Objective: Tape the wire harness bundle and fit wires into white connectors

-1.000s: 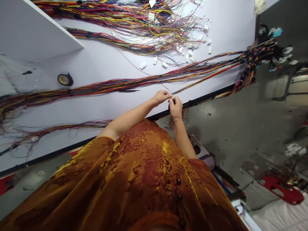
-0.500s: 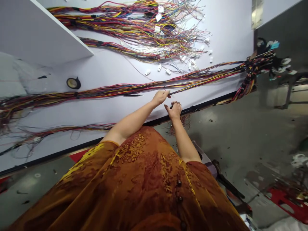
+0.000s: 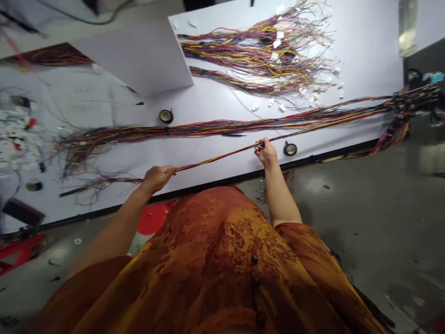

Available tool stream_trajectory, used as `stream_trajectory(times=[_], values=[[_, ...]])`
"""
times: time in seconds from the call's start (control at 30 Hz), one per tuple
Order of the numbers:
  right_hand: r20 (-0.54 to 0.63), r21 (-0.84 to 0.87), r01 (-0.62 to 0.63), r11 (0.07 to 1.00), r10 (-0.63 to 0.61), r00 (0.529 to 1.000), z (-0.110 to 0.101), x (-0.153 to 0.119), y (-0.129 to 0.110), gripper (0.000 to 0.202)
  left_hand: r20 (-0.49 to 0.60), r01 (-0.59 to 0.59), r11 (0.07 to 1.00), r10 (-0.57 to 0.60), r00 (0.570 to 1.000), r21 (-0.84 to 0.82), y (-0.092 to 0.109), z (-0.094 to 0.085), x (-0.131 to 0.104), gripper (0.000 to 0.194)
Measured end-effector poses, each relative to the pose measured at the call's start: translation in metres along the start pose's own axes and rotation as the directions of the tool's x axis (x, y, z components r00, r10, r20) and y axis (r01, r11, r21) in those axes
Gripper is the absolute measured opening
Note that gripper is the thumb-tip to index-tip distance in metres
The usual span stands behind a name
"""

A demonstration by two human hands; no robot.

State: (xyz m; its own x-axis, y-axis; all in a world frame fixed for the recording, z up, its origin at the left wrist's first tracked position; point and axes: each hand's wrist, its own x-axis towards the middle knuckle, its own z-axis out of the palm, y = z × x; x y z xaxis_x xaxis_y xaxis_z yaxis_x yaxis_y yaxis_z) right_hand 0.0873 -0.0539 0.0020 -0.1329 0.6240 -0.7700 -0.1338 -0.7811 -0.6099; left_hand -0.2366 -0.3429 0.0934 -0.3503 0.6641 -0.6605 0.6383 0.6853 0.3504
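Stretched taut between my two hands is a thin wire bundle [image 3: 215, 159] of red, yellow and dark strands. My left hand [image 3: 157, 179] is closed round its left part, and loose wire ends trail out beyond it. Farther right, my right hand [image 3: 267, 151] pinches the same bundle with thumb and fingers. Just right of that hand a black roll of tape [image 3: 290, 148] lies on the white table [image 3: 194, 153]. Behind the held bundle runs a thicker wire harness [image 3: 208, 126], lying along the table.
Several wire bundles [image 3: 271, 60] with white connectors lie at the back. Another tape roll [image 3: 166, 116] sits beside a raised white panel [image 3: 139, 60]. Connectors cluster at the right end [image 3: 413, 104]. A dark strip [image 3: 239, 177] edges the table. Something red [image 3: 155, 218] is below.
My left hand has moved left along the thin bundle, drawing it straight. My right hand now grips the bundle, and a tape roll lies beside it. The view has shifted left.
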Motion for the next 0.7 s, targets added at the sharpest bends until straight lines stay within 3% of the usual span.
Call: stream_trajectory(times=[0.13,0.27,0.4,0.5,0.7], values=[[-0.097,-0.05,0.081,0.995,-0.086,0.992,0.063,-0.041,0.053,0.043,0.182,-0.099,0.922,0.178,0.967,-0.375,-0.048,-0.032,-0.013,0.038],[-0.043,-0.076,0.059,0.995,-0.063,0.997,0.136,-0.091,0.119,0.045,0.237,-0.128,0.818,0.307,0.922,-0.561,-0.07,-0.034,0.012,0.039],[0.013,-0.076,0.023,0.997,-0.022,1.0,0.198,-0.135,0.182,0.041,0.198,-0.193,0.767,0.385,0.901,-0.612,-0.083,-0.023,0.035,0.036],[0.067,-0.116,0.027,0.993,-0.019,0.998,0.226,-0.156,0.215,0.036,0.235,-0.208,0.81,0.387,0.891,-0.548,-0.104,-0.018,0.038,0.032],[0.082,-0.128,-0.122,0.984,0.133,0.988,0.262,-0.174,0.254,0.022,0.341,-0.159,0.874,0.339,0.877,-0.459,-0.188,-0.032,0.007,0.038]])
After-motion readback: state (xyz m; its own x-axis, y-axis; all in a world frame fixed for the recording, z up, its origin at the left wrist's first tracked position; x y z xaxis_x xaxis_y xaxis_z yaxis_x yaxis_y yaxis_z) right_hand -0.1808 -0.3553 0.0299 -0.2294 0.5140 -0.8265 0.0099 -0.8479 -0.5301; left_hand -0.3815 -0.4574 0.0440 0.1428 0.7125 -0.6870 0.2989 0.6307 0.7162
